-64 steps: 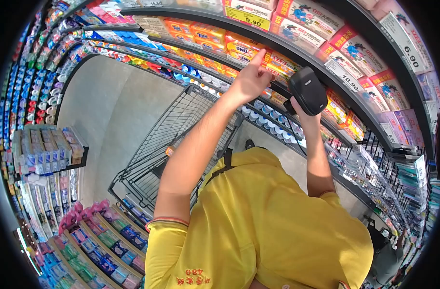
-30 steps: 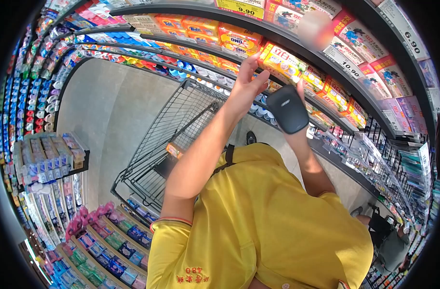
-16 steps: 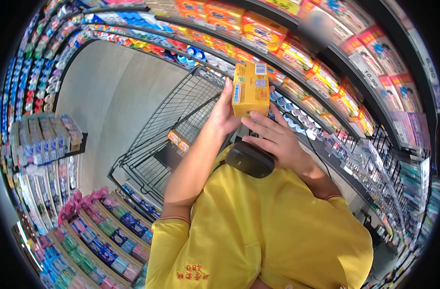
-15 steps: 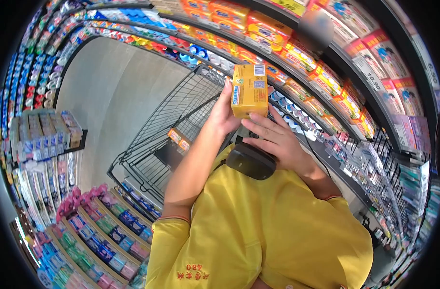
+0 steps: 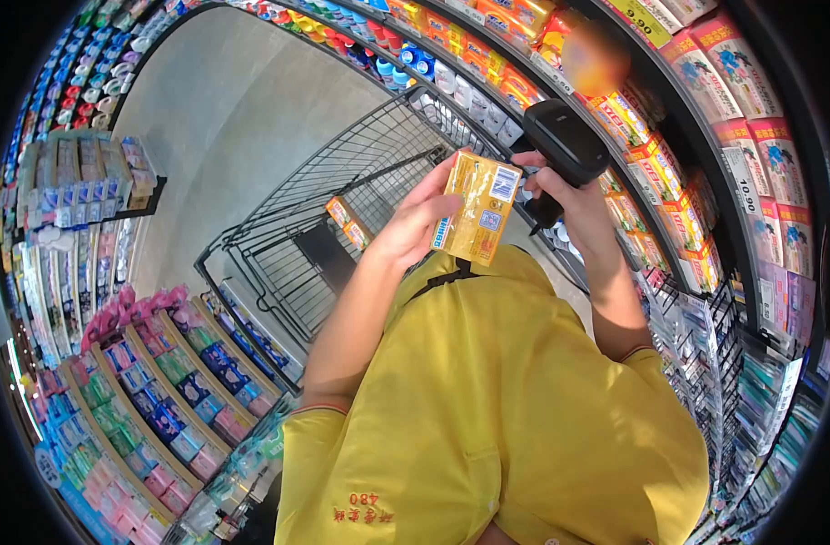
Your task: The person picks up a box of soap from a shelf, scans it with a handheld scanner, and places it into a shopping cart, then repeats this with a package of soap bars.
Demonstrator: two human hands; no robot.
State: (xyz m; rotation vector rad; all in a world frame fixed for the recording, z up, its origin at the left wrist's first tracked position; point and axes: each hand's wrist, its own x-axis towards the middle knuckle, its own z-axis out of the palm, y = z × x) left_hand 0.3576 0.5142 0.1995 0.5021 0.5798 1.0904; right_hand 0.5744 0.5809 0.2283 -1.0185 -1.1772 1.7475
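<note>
So, far left there's a display rack [image 5: 80,177] loaded with clear-wrapped packs, and below it some stepped shelves [image 5: 142,350] with pink, green and blue packs, plus a pink frill [image 5: 129,313] running along their upper edge. Next over is a black wire shopping cart [image 5: 251,241] on a grey floor [image 5: 228,100]. Inside the cart, an orange pack [image 5: 347,222] sits right beside the upper right edge of a dark panel [image 5: 325,257].

Then the left hand [image 5: 413,227], gripping a yellow box [image 5: 474,211] by its left side, thumb on the printed face. The box is up in midair, a bit tilted, overlapping the cart's right end from this angle. Its barcode [image 5: 503,183] is up by the box's top right corner, with a square code [image 5: 489,221] lower down.

Just past that corner is the right hand [image 5: 574,195], wrapped around a black handheld device [image 5: 567,141]. Can't tell if its fingertips touch the box.

Further right, a long shelf [image 5: 678,136] holds orange and yellow boxes [image 5: 646,150], with pink-and-white cartons [image 5: 751,100] nearer its right edge and a 10.90 tag [image 5: 740,180] below the upper ones. A yellow shirt [image 5: 515,391] fills the bottom middle.
</note>
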